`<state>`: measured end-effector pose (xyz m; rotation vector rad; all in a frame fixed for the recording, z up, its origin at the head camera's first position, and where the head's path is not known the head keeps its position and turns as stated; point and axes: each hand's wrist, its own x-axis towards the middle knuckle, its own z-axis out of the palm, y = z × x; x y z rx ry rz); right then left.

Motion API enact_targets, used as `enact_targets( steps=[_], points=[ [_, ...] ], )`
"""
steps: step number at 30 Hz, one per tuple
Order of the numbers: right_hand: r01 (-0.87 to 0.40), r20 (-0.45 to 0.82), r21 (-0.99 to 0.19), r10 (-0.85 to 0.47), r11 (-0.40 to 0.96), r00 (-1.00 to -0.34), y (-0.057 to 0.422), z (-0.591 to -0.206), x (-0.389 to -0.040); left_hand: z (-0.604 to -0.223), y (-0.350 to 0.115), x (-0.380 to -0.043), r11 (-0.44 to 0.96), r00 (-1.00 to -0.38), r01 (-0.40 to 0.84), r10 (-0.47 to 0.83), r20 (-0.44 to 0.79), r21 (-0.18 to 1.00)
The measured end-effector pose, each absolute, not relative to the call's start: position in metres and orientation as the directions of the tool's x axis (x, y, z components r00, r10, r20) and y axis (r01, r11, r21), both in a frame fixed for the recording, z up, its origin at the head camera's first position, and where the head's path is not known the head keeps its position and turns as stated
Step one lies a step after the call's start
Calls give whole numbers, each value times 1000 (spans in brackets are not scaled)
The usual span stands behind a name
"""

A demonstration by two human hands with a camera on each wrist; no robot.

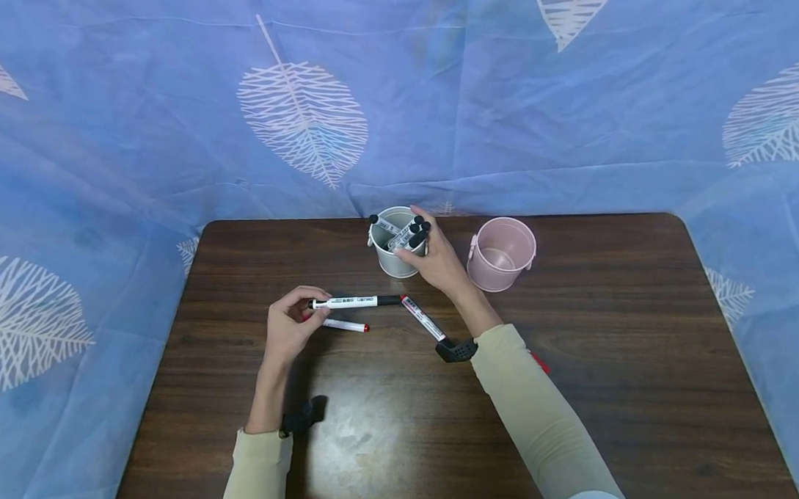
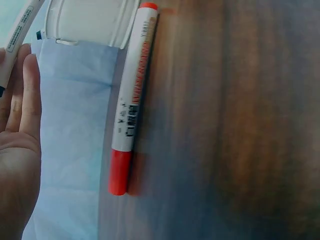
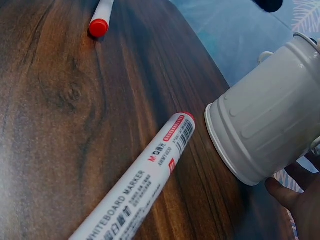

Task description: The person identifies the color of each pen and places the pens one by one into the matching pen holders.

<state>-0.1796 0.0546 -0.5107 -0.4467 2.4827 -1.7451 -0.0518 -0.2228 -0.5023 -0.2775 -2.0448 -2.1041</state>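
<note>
My left hand (image 1: 290, 325) pinches a black-capped whiteboard marker (image 1: 351, 302) between thumb and fingers, holding it roughly level above the table. Part of that marker (image 2: 19, 40) also shows at the upper left of the left wrist view. Below it on the wood lies a red-capped marker (image 2: 132, 95). My right hand (image 1: 441, 262) grips the right side of a white bucket (image 1: 397, 265), thumb in front and a finger behind. Several black-capped markers (image 1: 403, 235) lean inside that bucket. Another red-tipped marker (image 3: 145, 185) lies near my right wrist.
A pink bucket (image 1: 500, 275) stands right of the white one, with nothing seen inside it. A red object (image 1: 539, 362) is partly hidden by my right sleeve. Both buckets stand near the back edge of the brown table (image 1: 635, 302); blue leaf-printed cloth (image 1: 405, 95) hangs behind.
</note>
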Motion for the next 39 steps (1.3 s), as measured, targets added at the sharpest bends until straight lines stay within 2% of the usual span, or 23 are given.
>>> enact_targets(
  steps=[16,24,39],
  points=[
    [-185,96,-935,-286,304,-953,54,-510,-179,-488,-232,-69,-51,-938,337,-101,331,940],
    [-177,82,-928,-284,327,-955,54,-508,-179,-485,-233,-73,-40,-934,331,-158,321,943],
    [-180,86,-924,-278,336,-957,55,-508,-178,-468,-227,-92,-107,-892,430,-207,403,897]
  ],
)
